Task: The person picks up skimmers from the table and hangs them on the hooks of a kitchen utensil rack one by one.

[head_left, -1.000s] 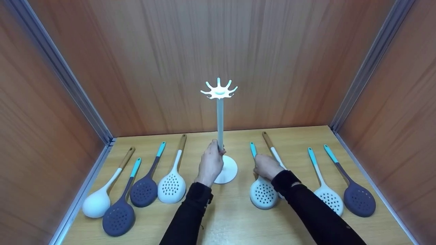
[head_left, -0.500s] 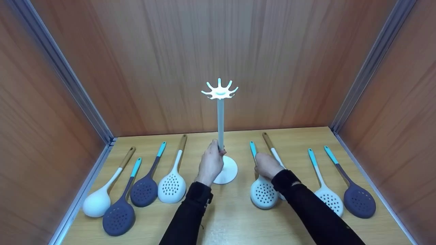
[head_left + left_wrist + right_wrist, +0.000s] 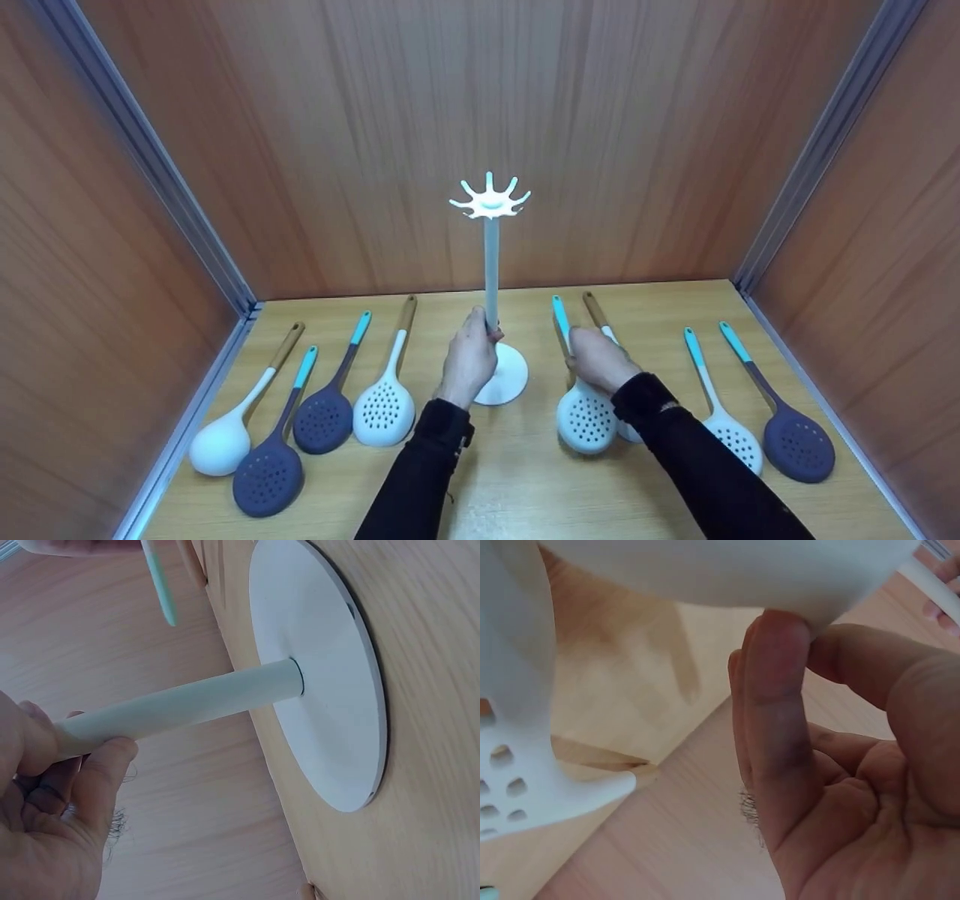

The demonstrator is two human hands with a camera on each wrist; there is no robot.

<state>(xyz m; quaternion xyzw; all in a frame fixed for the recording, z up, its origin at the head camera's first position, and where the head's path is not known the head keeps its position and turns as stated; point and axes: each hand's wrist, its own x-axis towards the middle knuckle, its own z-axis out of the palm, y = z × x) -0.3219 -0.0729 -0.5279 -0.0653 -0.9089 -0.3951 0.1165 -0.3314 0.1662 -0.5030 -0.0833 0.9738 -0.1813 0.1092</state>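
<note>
Finger and thumb of the right hand (image 3: 602, 361) pinch the white turner (image 3: 586, 421) by its stem, right of the stand (image 3: 491, 262); the left hand (image 3: 469, 361) grips the stand's pole. Just beside the white turner is a wood-handled turner (image 3: 595, 310). Farther right lie a pale turner (image 3: 733, 437) and a dark turner (image 3: 799, 444); leftmost, a ladle (image 3: 220, 445).

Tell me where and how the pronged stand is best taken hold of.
Probably best by its pole, in the lower half, from the left, where the left hand holds it. The pole is slim and upright, easy to close fingers round; the base is broad and flat, and the crown spreads thin prongs. That side also leaves room for the right hand and the white skimmer.
</note>
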